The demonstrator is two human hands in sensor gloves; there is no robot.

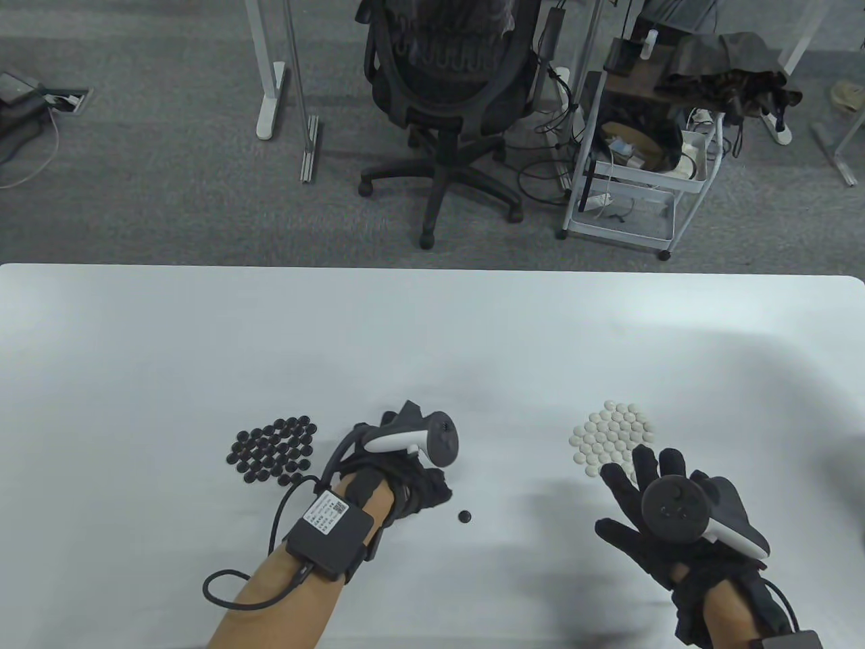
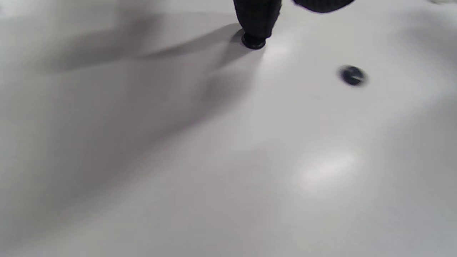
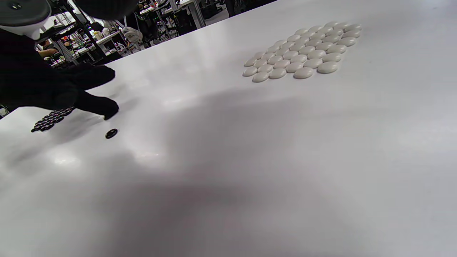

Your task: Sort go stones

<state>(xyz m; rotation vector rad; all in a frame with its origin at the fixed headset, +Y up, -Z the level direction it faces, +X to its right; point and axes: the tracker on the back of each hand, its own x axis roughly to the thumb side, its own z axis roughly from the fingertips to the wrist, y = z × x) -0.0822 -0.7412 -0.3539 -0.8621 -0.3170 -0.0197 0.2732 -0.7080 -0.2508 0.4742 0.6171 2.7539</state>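
Only the left wrist view shows the left hand (image 1: 405,466) fingertip (image 2: 255,21) pressing one black stone (image 2: 253,42), grip otherwise hidden.

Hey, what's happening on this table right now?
A person in sensor gloves is sorting Go stones. The black stones sit grouped on the left of the white table, the white stones on the right. One stray black stone lies alone between them. The left hand presses a fingertip onto another black stone. The right hand hovers open by the white group.
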